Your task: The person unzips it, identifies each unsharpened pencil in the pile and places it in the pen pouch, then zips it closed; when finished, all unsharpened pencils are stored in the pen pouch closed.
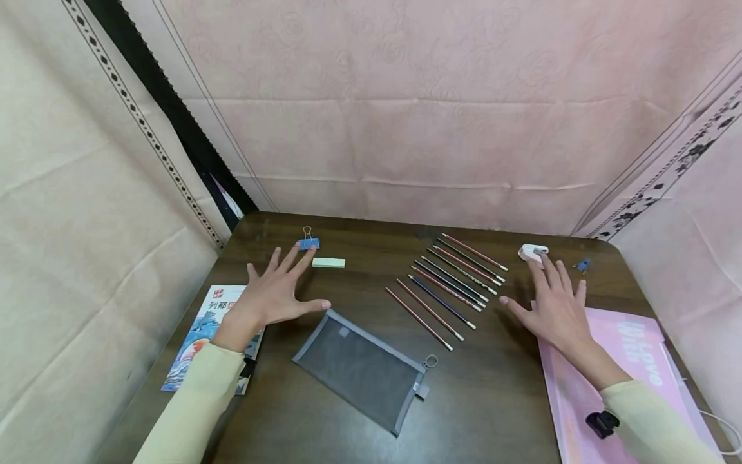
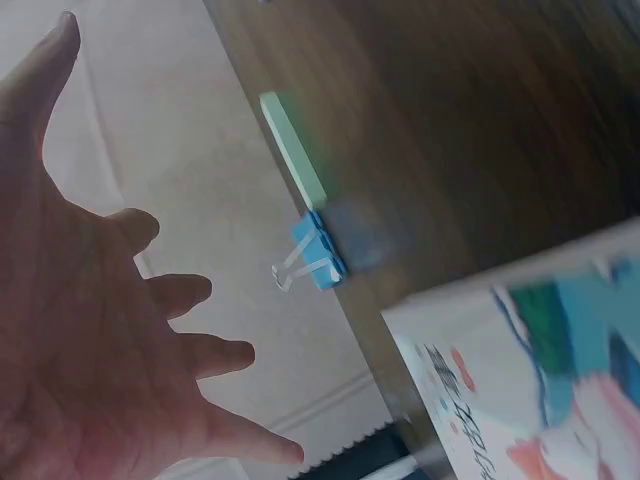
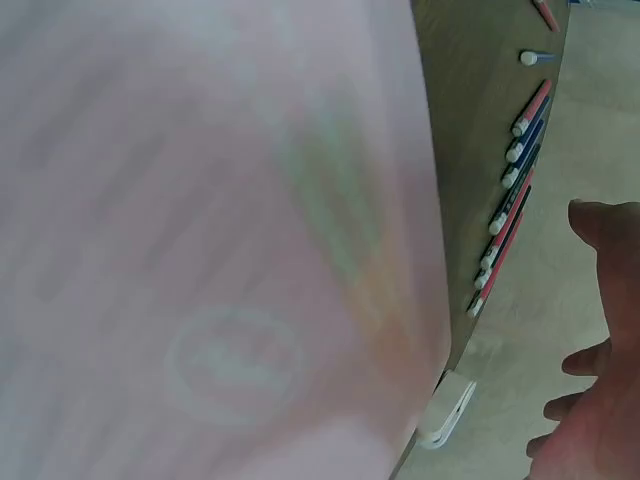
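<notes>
With fingers spread, my left hand point(image 1: 268, 298) hovers over the table near a picture book point(image 1: 199, 325); it holds nothing. Just past its fingertips are a blue binder clip point(image 1: 309, 244) and a pale green block-like strip point(image 1: 328, 263). My right hand point(image 1: 558, 310), also spread and holding nothing, is above the top edge of a pink folder point(image 1: 617, 361). A white stapler-like object point(image 1: 532, 252) lies just beyond its fingers. Between the hands, several pencils point(image 1: 436, 301) lie in a slanted row. Nearer me is a grey mesh zip pouch point(image 1: 362, 370), lying flat with a ring at one corner.
A small blue object with a metal part point(image 1: 582, 265) lies at the table's far right. Pale curtains point(image 1: 406, 129) hang along the back and both sides. A white cable point(image 1: 721, 422) runs by the right edge, beside the folder.
</notes>
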A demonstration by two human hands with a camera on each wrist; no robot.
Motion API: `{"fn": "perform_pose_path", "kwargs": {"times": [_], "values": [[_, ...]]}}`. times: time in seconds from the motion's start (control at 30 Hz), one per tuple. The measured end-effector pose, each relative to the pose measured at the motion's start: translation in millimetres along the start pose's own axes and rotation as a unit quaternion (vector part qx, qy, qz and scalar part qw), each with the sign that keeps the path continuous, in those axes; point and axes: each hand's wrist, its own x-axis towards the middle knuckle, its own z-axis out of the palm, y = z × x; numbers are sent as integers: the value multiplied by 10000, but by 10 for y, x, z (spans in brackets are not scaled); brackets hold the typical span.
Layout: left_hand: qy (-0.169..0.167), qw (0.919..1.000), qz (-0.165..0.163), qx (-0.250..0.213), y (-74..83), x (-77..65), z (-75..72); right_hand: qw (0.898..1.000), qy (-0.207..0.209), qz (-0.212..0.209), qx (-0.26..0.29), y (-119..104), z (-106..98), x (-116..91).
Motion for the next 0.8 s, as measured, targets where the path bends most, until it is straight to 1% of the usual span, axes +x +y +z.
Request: {"fn": "perform_pose_path", "kwargs": {"times": [0.1,0.2,0.3,0.4,0.47,0.53,0.63,0.7,0.8], "values": [[23,9997,227,-29,106,-16,-8,9995,168,-248,141,-81,5,9],[-18,9983,560,-163,240,-41,-10,9967,362,-658,299,-196,31,-12],[-168,9932,984,-598,418,-72,-25,9922,433,-1047,528,-362,69,-65],[-323,9856,1297,-1037,627,-102,-40,9880,211,-1235,907,-567,106,-145],[-391,9811,1442,-1231,767,-116,-43,9848,1,-1272,1180,-701,126,-204],[-430,9773,1606,-1311,907,-120,-29,9807,-215,-1311,1435,-819,146,-267],[-564,9692,1909,-1448,1127,-117,23,9771,-487,-1303,1607,-979,163,-371],[-707,9632,2117,-1497,1283,-104,80,9779,-698,-1116,1624,-1084,159,-451],[-960,9544,2354,-1563,1520,-65,189,9798,-1092,-699,1522,-1239,137,-573]]}}
